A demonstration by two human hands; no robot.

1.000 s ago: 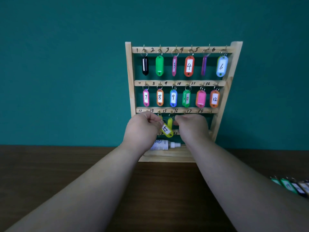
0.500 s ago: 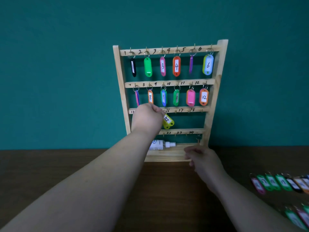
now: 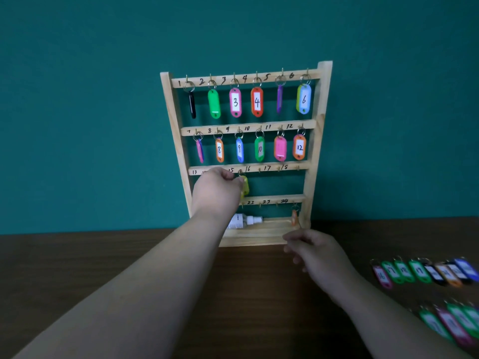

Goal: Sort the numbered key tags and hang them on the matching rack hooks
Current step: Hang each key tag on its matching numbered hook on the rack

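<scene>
One rack (image 3: 319, 130) — fourteen hung tags (image 3: 256, 101) — one bottle (image 3: 245, 221).

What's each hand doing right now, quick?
Left hand: closed, pinching the yellow tag.
Right hand: open, fingers loosely curled, holding nothing.

Tags (image 3: 256, 101) read 3, 4, 6, 8, 9, 12; rack rails (image 3: 269, 78) seemingly 1–24
</scene>
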